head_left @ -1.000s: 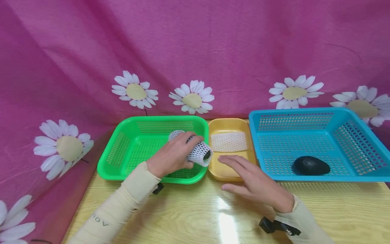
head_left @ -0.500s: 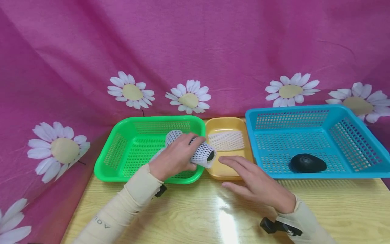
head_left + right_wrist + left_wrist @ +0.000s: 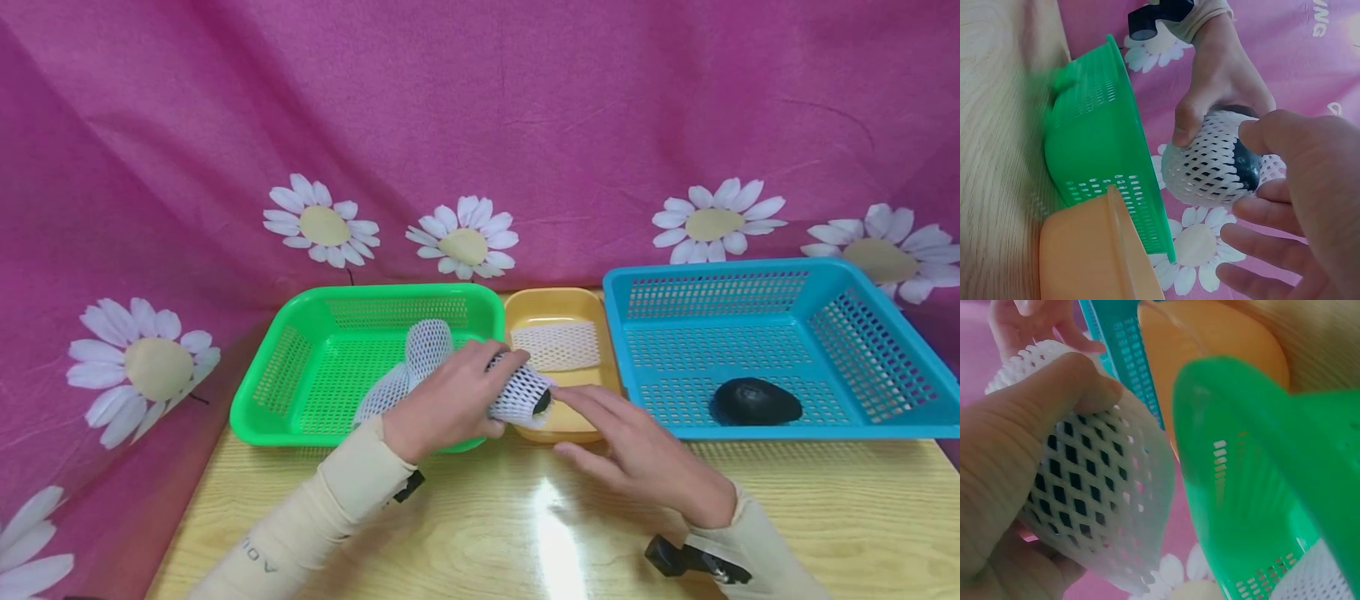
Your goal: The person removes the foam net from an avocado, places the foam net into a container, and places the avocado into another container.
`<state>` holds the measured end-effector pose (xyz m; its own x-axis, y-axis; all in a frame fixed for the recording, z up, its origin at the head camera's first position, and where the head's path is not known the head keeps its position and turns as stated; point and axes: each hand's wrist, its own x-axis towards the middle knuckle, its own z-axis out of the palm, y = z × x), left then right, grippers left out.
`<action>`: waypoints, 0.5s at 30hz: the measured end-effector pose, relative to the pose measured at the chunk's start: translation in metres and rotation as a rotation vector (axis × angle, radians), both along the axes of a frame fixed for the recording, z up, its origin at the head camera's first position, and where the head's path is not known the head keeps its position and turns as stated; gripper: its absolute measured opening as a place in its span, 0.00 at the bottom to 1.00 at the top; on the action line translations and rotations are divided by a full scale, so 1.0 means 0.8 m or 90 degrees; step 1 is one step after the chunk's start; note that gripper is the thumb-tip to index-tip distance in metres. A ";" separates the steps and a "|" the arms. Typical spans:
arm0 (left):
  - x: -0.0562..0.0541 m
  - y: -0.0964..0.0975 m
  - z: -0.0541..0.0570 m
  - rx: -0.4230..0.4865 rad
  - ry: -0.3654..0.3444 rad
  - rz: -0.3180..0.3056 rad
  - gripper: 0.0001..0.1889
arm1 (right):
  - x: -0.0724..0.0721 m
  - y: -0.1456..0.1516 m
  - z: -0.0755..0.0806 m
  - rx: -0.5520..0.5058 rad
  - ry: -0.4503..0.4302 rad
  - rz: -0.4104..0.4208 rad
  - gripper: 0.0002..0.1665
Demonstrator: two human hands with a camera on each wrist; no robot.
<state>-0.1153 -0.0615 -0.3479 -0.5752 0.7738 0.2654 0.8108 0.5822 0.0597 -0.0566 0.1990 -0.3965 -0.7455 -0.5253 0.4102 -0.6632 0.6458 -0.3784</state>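
A dark, egg-shaped fruit (image 3: 542,402), one end showing from its white foam-mesh sleeve (image 3: 516,393), is held above the adjoining rims of a green plastic basket (image 3: 390,291) and a yellow plastic tray (image 3: 555,307). The left hand (image 3: 456,402) grips it from nine o'clock, fingers and thumb curled round the mesh. At four o'clock, the right hand (image 3: 637,450) has spread fingers at the sleeve's open end; contact is unclear. A flattened white mesh sleeve (image 3: 557,346) lies in the tray at one o'clock. Two mesh-wrapped objects (image 3: 429,348) sit in the basket towards nine and ten o'clock. At three o'clock, a blue plastic basket (image 3: 697,346) holds a bare dark oval fruit (image 3: 756,402) on the pale wooden surface (image 3: 487,533).
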 end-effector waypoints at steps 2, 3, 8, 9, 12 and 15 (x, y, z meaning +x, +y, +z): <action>0.003 0.004 -0.001 -0.009 0.008 -0.004 0.41 | 0.000 0.002 -0.001 0.001 0.016 0.000 0.36; 0.004 0.006 -0.002 -0.011 0.011 -0.006 0.41 | 0.001 0.003 -0.001 0.001 0.023 0.000 0.34; 0.010 0.015 -0.005 -0.023 0.009 -0.010 0.41 | 0.002 0.010 -0.002 -0.010 0.042 0.002 0.28; 0.011 0.017 -0.005 -0.027 0.008 -0.009 0.42 | 0.003 0.011 -0.002 -0.015 0.043 0.005 0.27; 0.015 0.023 -0.007 -0.042 0.007 -0.003 0.42 | 0.002 0.015 -0.001 -0.027 0.055 0.013 0.24; 0.020 0.029 -0.009 -0.046 0.007 -0.007 0.42 | 0.000 0.018 -0.001 -0.035 0.084 0.026 0.19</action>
<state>-0.0996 -0.0379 -0.3552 -0.5640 0.7973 0.2149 0.8175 0.5759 0.0090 -0.0563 0.2134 -0.3976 -0.6622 -0.5283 0.5315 -0.7344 0.5983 -0.3203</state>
